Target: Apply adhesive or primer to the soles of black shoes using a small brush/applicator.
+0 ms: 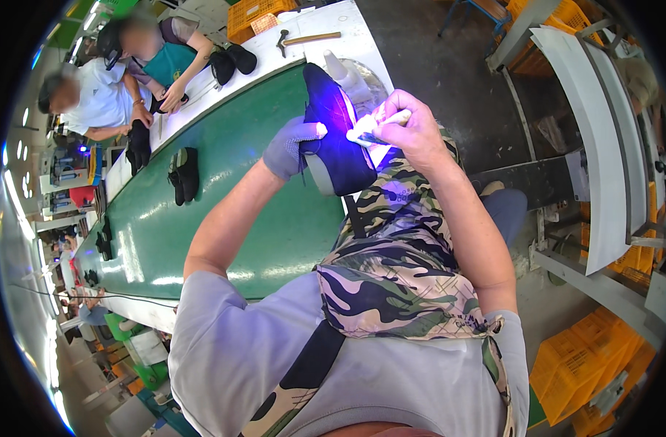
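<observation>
My left hand (289, 148), in a grey dotted glove with bare fingertips showing, grips a black shoe (342, 149) by its side. The shoe is tilted up over the edge of the bench, and violet-blue light falls on its edge. My bare right hand (414, 132) pinches a small pale stick-like tool (363, 132) between thumb and fingers. Its tip is at the shoe's lit edge. Glare hides the exact kind of tool and whether its tip touches the shoe. Behind the shoe stands a greyish rounded fixture (358, 81).
A green belt surface (253, 197) carries a pair of dark shoes (183, 176). A hammer (311, 38) lies on the white bench top (358, 29). Two people (147, 65) handle shoes across the belt. Yellow crates (577, 360) and a metal rack (592, 146) stand at right.
</observation>
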`<control>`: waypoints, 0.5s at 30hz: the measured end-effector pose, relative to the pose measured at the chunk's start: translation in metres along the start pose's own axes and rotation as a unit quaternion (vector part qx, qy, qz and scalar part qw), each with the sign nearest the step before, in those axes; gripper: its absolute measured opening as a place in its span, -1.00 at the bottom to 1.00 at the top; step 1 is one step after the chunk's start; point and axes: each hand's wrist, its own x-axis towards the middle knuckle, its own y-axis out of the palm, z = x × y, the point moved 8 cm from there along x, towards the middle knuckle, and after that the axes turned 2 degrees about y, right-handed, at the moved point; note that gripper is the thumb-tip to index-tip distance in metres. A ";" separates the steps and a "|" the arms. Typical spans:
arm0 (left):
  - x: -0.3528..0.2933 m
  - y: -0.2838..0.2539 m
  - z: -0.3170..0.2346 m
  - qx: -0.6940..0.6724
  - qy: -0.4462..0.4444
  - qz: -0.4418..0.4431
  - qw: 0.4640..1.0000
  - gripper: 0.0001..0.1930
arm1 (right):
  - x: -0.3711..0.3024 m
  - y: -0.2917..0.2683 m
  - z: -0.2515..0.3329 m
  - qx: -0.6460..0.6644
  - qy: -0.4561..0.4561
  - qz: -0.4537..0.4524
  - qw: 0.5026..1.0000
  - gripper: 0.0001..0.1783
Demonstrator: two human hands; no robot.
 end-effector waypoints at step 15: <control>0.018 -0.023 0.022 -0.108 0.031 -0.049 0.992 -0.44 | -0.034 -0.040 0.016 -0.122 -0.052 -0.008 0.991 -0.73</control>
